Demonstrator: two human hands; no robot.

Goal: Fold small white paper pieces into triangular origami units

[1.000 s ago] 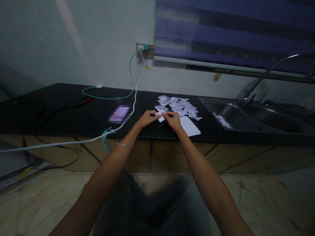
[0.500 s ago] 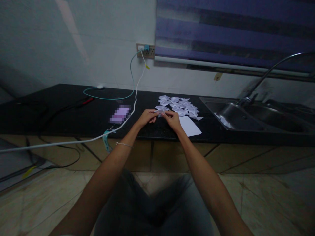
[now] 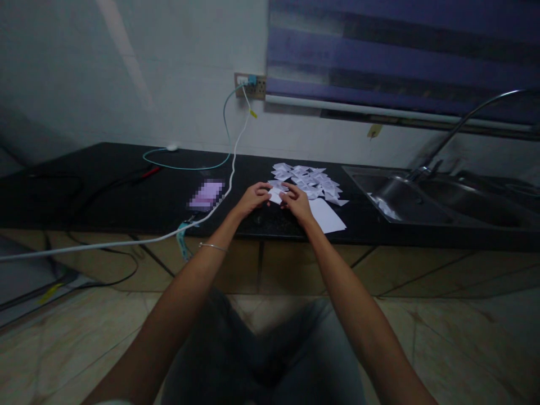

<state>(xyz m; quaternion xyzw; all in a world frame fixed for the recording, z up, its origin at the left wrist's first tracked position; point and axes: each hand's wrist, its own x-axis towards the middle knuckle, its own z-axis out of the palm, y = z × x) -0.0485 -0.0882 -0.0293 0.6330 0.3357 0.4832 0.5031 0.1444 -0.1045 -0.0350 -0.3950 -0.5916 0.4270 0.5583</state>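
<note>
My left hand [image 3: 252, 198] and my right hand [image 3: 297, 203] meet over the black counter [image 3: 105, 194], both pinching a small piece of white paper [image 3: 275, 196] between their fingertips. Just behind the hands lies a pile of several small folded white paper pieces [image 3: 307, 180]. A flat white sheet [image 3: 327, 216] rests on the counter to the right of my right hand. A thin bracelet sits on my left wrist.
A phone [image 3: 206, 194] lies left of the hands, with a white cable [image 3: 233, 152] running up to a wall socket [image 3: 250, 86]. A green cable [image 3: 181, 164] and dark cords cross the counter's left. A steel sink [image 3: 405, 197] with a tap is at the right.
Both hands have shifted slightly and dropped lower toward the counter, still working the small paper piece between the fingertips. The view barely moved.
</note>
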